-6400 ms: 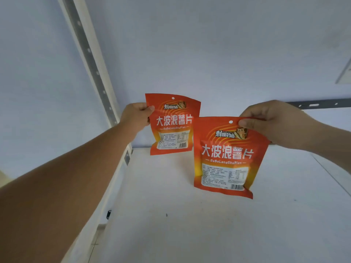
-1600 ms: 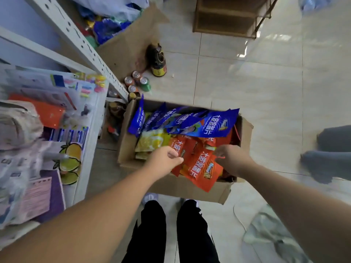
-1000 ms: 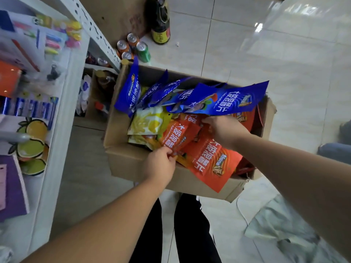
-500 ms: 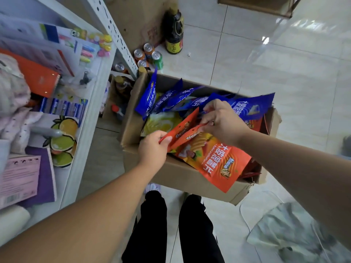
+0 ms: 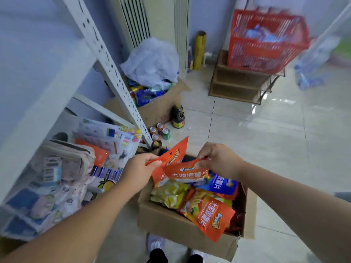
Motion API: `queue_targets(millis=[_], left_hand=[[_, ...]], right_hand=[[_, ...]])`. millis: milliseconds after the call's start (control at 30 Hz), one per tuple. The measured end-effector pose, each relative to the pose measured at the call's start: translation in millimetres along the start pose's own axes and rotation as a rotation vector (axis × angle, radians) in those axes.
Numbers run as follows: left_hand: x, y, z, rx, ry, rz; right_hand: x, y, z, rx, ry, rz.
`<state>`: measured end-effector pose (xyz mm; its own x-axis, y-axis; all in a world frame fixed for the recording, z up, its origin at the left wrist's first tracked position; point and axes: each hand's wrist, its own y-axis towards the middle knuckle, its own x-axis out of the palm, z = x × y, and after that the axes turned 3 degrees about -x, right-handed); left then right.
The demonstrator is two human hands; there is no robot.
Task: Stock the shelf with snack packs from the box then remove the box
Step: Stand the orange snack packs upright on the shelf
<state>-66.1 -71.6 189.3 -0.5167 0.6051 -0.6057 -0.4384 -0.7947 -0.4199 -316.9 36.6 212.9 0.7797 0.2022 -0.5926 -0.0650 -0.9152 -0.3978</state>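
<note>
Tiled floor (image 5: 266, 139), cardboard box (image 5: 171, 224) at six o'clock. Above it, left hand (image 5: 139, 170) pinches one orange pack (image 5: 173, 153), right hand (image 5: 218, 159) pinches a second orange pack (image 5: 182, 174); shelf (image 5: 47, 105) at nine o'clock, nearer the left.

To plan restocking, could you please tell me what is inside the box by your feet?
The box holds piled orange packs, a yellow pack and a blue pack. Whatever lies beneath them is covered.

Glossy plastic-film snack packs (image 5: 209, 215) fill the matt brown cardboard box (image 5: 171, 226). Beyond the box, smooth shiny floor tiles (image 5: 275, 139); left of it, a white-painted metal shelf upright (image 5: 106, 59).
</note>
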Motion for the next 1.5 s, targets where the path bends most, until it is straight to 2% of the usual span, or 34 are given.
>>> queue_targets(millis=[200,400,567,733,933,1133,1500], left_hand=[[-100,-26,90,0.061,-0.025,0.088],[-178,-72,159,0.14,-0.075,0.242],[-236,-123,198,0.213,-0.144,0.32],[-296,-195,211,0.218,-0.151,0.453],[-364,-306,192,0.191,-0.128,0.654],[-407,-432,151,0.134,-0.106,0.795],[-395,-672,16,-0.044,-0.177,0.992]], right_hand=[[-110,-26,-87,-0.063,0.014,0.096],[-187,-57,-172,-0.222,-0.033,0.182],[-225,-81,-239,-0.361,-0.031,0.186],[-232,-103,-317,-0.491,-0.032,0.134],[-199,-124,-420,-0.683,-0.028,0.048],[-131,-159,-519,-0.861,-0.044,-0.062],[79,-273,-639,-1.024,-0.039,-0.301]])
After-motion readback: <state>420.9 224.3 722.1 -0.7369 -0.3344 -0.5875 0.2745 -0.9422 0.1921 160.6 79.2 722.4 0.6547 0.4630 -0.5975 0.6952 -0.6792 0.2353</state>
